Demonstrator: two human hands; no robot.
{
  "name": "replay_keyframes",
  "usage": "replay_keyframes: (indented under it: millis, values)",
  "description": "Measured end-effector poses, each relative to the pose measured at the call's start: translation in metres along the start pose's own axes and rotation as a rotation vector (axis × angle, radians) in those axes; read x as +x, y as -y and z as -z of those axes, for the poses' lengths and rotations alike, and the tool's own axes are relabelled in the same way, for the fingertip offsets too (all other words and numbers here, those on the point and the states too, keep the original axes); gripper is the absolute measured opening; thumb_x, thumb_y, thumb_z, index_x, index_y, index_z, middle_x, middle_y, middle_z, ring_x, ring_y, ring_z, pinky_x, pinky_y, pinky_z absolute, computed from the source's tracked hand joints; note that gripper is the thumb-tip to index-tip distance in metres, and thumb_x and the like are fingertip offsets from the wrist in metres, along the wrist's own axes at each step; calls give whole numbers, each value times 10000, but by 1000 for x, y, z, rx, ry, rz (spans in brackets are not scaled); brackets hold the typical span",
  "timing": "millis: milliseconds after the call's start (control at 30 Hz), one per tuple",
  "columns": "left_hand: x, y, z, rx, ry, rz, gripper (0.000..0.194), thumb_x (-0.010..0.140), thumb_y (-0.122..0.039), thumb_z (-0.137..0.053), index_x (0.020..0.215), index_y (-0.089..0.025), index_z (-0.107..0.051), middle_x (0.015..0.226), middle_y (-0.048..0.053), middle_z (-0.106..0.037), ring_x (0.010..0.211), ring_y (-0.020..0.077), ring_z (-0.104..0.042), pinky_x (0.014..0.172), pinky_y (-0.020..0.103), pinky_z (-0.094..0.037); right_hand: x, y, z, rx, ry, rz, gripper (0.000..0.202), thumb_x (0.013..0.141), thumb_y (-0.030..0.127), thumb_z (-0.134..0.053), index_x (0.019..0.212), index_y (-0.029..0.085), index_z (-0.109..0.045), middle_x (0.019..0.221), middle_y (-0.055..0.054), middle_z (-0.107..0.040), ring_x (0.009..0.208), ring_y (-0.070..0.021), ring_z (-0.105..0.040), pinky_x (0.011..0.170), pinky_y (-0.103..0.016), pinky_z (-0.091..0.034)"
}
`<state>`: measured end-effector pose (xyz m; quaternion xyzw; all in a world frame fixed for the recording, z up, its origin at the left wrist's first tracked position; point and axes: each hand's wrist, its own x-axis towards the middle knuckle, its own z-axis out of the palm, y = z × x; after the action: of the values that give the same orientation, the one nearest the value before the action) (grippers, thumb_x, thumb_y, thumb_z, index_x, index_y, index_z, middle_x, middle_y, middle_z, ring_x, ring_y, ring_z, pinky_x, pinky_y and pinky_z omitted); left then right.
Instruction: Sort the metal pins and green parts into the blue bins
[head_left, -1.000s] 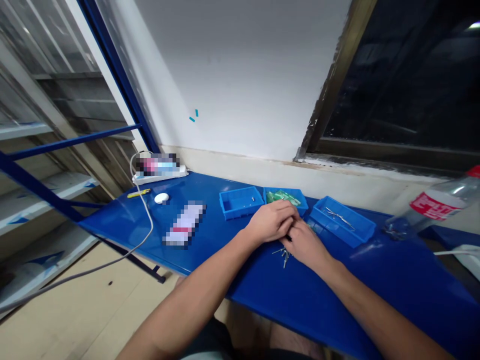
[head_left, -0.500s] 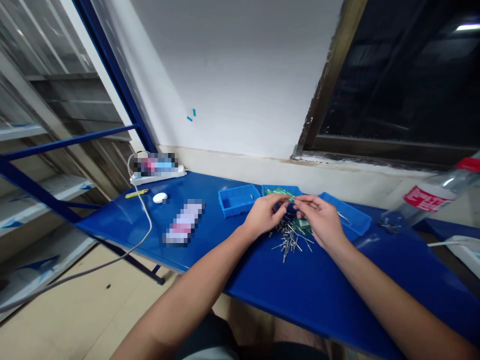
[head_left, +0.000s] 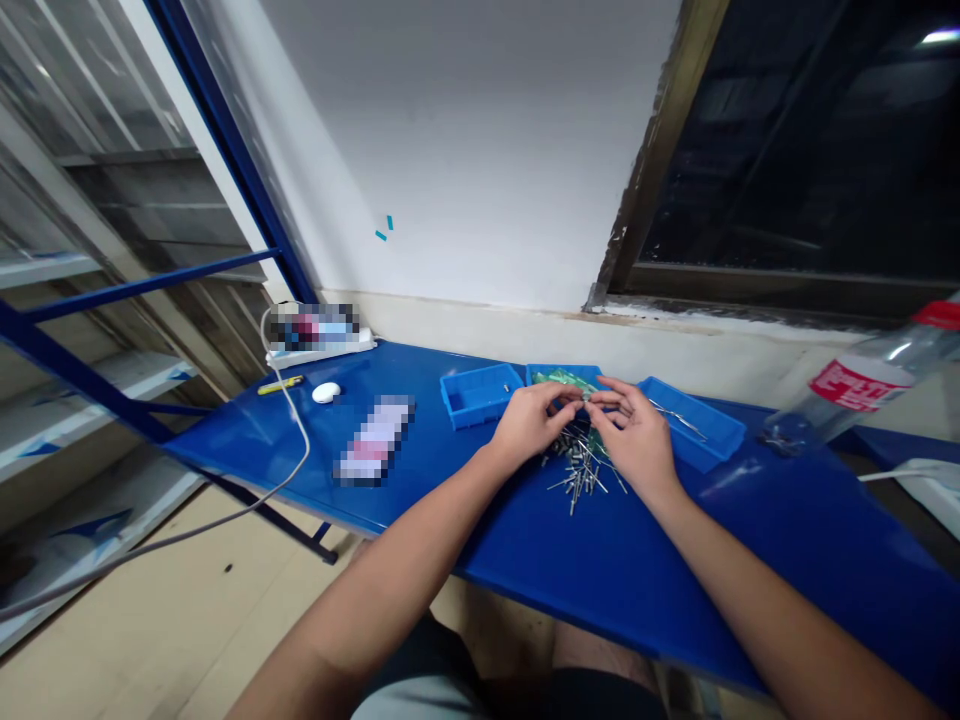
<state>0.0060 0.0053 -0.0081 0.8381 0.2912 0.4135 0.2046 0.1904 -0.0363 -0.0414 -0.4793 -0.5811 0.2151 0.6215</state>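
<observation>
We pinch a small piece point(head_left: 586, 398), too tiny to identify, between the fingertips of our left hand point(head_left: 527, 428) and right hand point(head_left: 642, 445), which nearly meet above the pile of metal pins point(head_left: 580, 474). The pile lies loose on the blue bench point(head_left: 525, 545). Behind the pile, we see green packets point(head_left: 564, 379) in the middle bin point(head_left: 587, 371); left of it sits another blue bin point(head_left: 472, 412), and right of it a long bin point(head_left: 694, 446) holding thin metal tools point(head_left: 686, 424).
</observation>
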Motion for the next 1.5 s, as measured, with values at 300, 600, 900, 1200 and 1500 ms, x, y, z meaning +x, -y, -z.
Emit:
replay_keyframes:
  millis: [300, 600, 900, 1200, 1500]
  values:
    - [1, -1, 0, -120, -29, -12, 257, 1012, -352, -639, 1134, -201, -807, 1175, 69, -803, 1060, 207, -774, 972, 329, -593, -2, 8, 2, 86, -72, -72, 524, 823, 441, -843, 1255, 202, -668, 1034, -110, -790, 931, -260, -774, 936, -486, -625]
    - [1, 0, -1, -147, 2, 25, 269, 1009, -350, -638, 1158, -203, -806, 1194, 71, -796, 1055, 220, -777, 934, 340, -611, 0, 12, 2, 22, -65, 65, 577, 872, 331, -784, 1397, 218, -574, 1010, -82, -752, 897, -227, -741, 866, -423, -622]
    - [2, -2, 0, -189, 24, 20, 275, 1015, -331, -626, 1205, -215, -787, 1208, 72, -792, 1072, 219, -764, 960, 357, -601, -3, 19, 0, -53, -96, 124, 437, 901, 324, -757, 1304, 225, -621, 1057, -94, -755, 918, -238, -738, 900, -455, -615]
    - [3, -2, 4, -289, -16, 171, 312, 948, -451, -710, 1098, -205, -831, 1133, 66, -812, 1043, 256, -781, 979, 368, -606, -3, 21, -2, 73, -40, 54, 432, 917, 364, -756, 1307, 219, -643, 1013, -72, -731, 955, -223, -731, 885, -406, -626]
    - [3, 0, -4, -425, 47, 203, 378, 919, -450, -748, 1170, -173, -801, 1189, 104, -795, 1098, 270, -763, 976, 388, -604, 0, 14, 1, -14, -64, 122, 215, 920, 341, -740, 1098, 230, -784, 1098, -86, -726, 890, -217, -721, 854, -403, -632]
